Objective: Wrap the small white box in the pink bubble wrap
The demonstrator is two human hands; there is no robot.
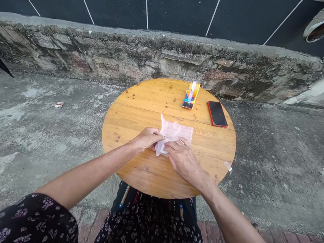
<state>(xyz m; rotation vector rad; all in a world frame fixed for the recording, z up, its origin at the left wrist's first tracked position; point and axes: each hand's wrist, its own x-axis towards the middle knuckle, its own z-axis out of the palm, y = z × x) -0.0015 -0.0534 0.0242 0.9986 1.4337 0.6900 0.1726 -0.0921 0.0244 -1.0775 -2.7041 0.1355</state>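
Note:
A small piece of pinkish, see-through bubble wrap (177, 130) lies on the round wooden table (141, 108) in front of me. It looks folded, and whether anything is inside cannot be made out. At its left edge, my left hand (149, 138) pinches the wrap between thumb and fingers. My right hand (182, 157) rests on the near part of the sheet, palm down, with its fingers stretched out and pressing on it. The wrap's left corner stands up a little beside my left thumb.
Toward the back of the table stands a yellow and blue tape dispenser (191, 96) with a roll of clear tape. A red-cased phone (217, 114) lies at the right. A strip of tape (228, 166) hangs at the right edge. Behind runs a low stone wall (126, 57).

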